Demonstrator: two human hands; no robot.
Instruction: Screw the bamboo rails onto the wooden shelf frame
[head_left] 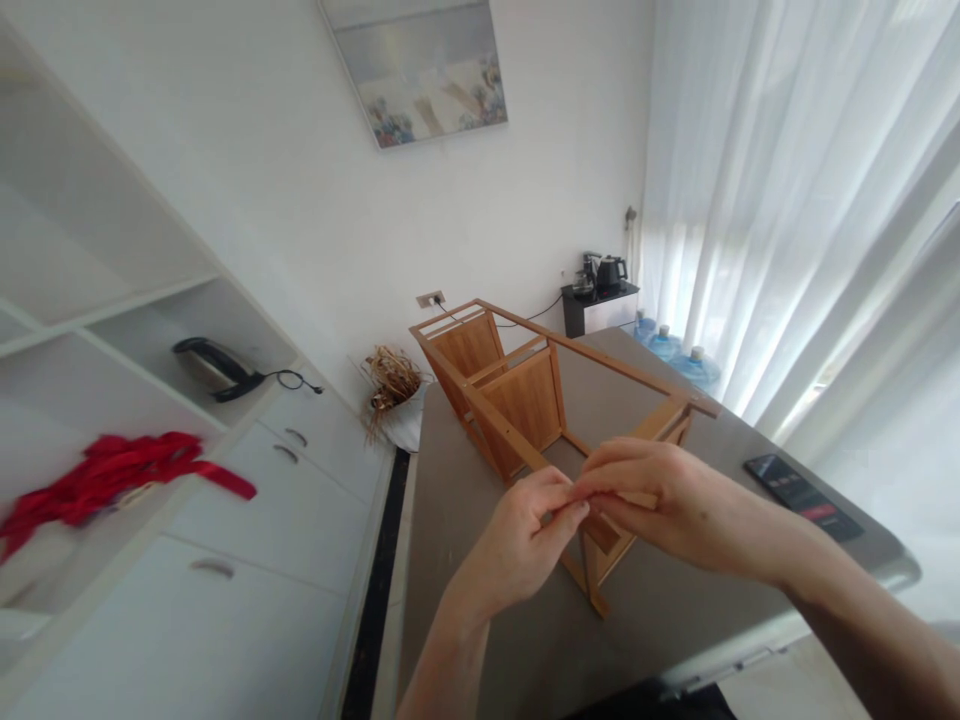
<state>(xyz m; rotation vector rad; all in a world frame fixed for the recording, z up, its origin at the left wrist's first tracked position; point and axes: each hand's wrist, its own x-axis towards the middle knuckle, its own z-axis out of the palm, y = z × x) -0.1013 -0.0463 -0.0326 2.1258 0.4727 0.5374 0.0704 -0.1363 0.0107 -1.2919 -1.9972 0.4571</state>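
Note:
A wooden rack (517,400) of orange-brown slats and panels lies tipped on a grey table (645,610). My left hand (525,540) and my right hand (660,505) meet at its near end. The fingers of both are pinched together around a small light wooden piece (637,497) right by the frame's near bar. The left thumb and forefinger touch the right fingertips. Part of the frame's near corner is hidden behind my hands.
A dark phone (799,495) lies on the table at the right. White cabinets and shelves hold a kettle (214,368) and red ribbon (112,475) on the left. A dried bouquet (391,385), water bottles (675,350) and curtains stand beyond.

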